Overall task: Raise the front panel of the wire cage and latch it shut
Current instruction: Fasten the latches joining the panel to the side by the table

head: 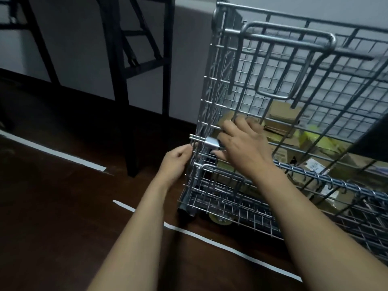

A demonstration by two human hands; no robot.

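A wire cage stands on a dark wooden floor, and everything here sits around its near left corner post. The front panel is upright against that post, its mesh running rightward from it, with a looped wire handle near the top. Partway down the post a silver latch projects from the panel's edge, with two thin pins poking leftward past the post. The right hand lies just right of the post, palm against the mesh, fingers curled through the wires and closed around the latch. The left hand is just left of the post, fingers bent and pinched on the corner wires right below the pins. Inside the cage, behind the panel and right of the post, lie cardboard boxes and some yellow packaging. Low beside the post, a second wire panel lies flat, hinged by a coiled wire along its upper edge. White tape strips cross the floor in front of the post, and black table legs stand well left of it, against a pale wall.
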